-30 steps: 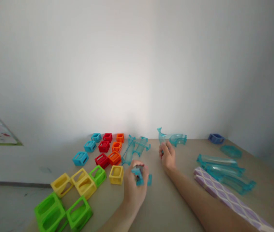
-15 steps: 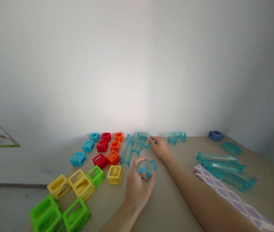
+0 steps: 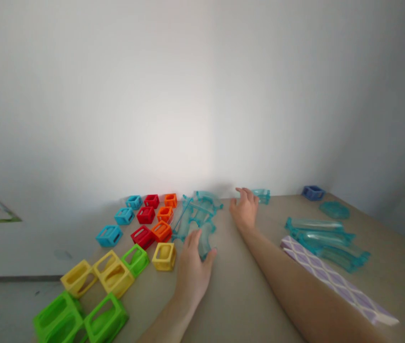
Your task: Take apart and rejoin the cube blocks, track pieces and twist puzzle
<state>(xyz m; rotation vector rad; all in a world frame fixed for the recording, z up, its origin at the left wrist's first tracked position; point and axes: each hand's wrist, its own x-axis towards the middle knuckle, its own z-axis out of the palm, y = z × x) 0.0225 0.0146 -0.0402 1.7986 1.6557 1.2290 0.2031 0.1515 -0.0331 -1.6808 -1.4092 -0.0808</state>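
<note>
Table (image 3: 245, 305) comes first on my feed, a tan top running back to a pale wall. Across its right side I see a long strip of purple patterned card (image 3: 334, 281), with a stack of clear blue chutes (image 3: 326, 243) just beyond it. On the left sit open plastic frames in rows: green frames (image 3: 81, 321) nearest me, then yellow frames (image 3: 111, 274), red frames (image 3: 145, 224) and orange frames (image 3: 163, 221) farther back.

My left hand (image 3: 192, 267) lies over a curved clear blue track piece (image 3: 206, 240), fingers bent around its near end, gripping it against the table beside a small heap of similar blue pieces (image 3: 197, 209). My right hand (image 3: 244, 209) is farther back, fingers spread and empty, just beside a short blue curve (image 3: 261, 195) near the wall; whether it touches, I cannot tell.
</note>
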